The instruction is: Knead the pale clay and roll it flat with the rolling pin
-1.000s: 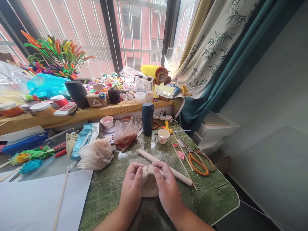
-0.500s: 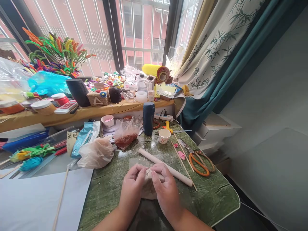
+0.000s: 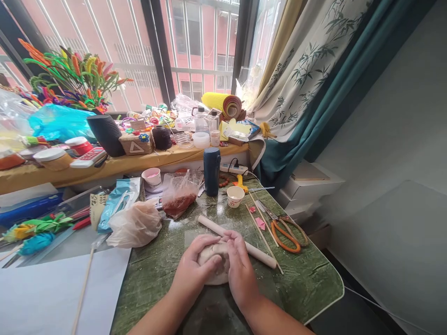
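Note:
A pale, off-white lump of clay or dough (image 3: 208, 252) rests on the table between my hands. My left hand (image 3: 191, 267) wraps round its left side, with the thumb pressed on the near face and the fingers over the top. Against the right side lies my right hand (image 3: 241, 270), its fingers close together and curving over the lump's edge. Fingers and palms cover part of it. Just behind, a light rolling pin (image 3: 260, 254) lies slantwise, partly hidden by my right hand.
Orange-handled scissors (image 3: 286, 235), thin sticks (image 3: 261, 232) and pink scraps (image 3: 260, 223) lie to the right. Beyond stand a paper cup (image 3: 235, 197) and a dark blue bottle (image 3: 211, 172). Plastic bags (image 3: 136, 225) and white paper (image 3: 70, 288) are on the left.
My fingertips were pinching the top of the lump together; now my hands cup its sides, the right one turned more upright. The view has shifted slightly to the right.

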Tool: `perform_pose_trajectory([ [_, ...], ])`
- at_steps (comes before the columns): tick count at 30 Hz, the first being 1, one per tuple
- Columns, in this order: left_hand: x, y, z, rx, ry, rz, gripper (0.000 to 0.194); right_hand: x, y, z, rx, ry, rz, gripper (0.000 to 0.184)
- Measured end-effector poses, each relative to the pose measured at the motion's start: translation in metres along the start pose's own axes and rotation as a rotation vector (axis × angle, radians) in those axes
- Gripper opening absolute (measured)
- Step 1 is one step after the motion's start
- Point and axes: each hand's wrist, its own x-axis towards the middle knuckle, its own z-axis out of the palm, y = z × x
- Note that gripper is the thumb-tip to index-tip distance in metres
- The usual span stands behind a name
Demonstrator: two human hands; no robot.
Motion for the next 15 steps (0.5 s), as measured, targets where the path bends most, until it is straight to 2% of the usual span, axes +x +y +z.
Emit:
perform_pose_trajectory([
  [5, 0.0023, 0.0016, 0.0032, 0.076, 0.043, 0.025, 0.021, -0.0042, 0.0032, -0.0012, -0.048, -0.022, -0.042, 0.037],
  [15, 0.0021, -0.0003, 0.0053, 0.089, 0.066, -0.077, 0.03, -0.0044, 0.0043, -0.0017, -0.084, -0.027, -0.047, 0.039],
])
